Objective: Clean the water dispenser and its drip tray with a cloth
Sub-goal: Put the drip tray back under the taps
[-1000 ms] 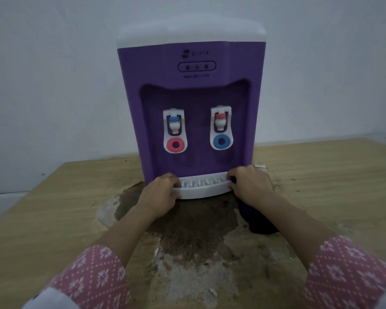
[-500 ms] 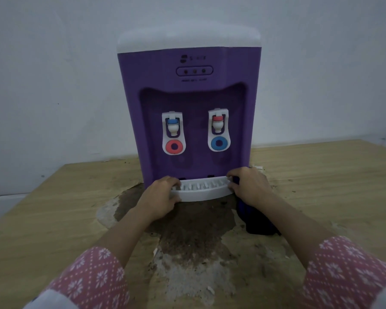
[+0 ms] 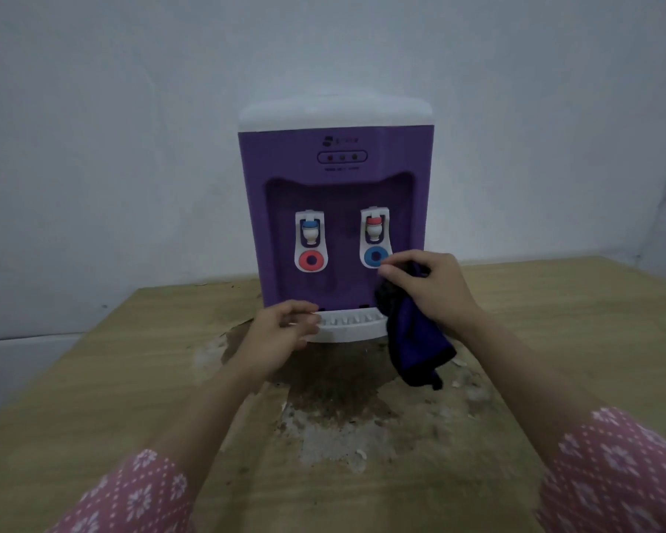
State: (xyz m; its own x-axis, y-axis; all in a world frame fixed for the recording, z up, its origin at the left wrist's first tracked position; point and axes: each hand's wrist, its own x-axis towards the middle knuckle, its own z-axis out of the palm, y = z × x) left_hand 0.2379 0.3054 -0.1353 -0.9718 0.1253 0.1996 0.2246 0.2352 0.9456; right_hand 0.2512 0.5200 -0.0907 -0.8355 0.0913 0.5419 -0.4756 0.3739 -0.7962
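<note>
The right hand (image 3: 431, 290) grasps a dark purple cloth (image 3: 412, 336) that hangs down by the right end of the white drip tray (image 3: 350, 327). The left hand (image 3: 281, 332) is loose and blurry at the tray's left end, holding nothing. Behind both stands the purple water dispenser (image 3: 335, 186) on the wooden table (image 3: 93, 378); its small writing is too blurry to read.

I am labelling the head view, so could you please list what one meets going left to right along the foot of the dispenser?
Left hand → drip tray → cloth → right hand, which holds the cloth.
</note>
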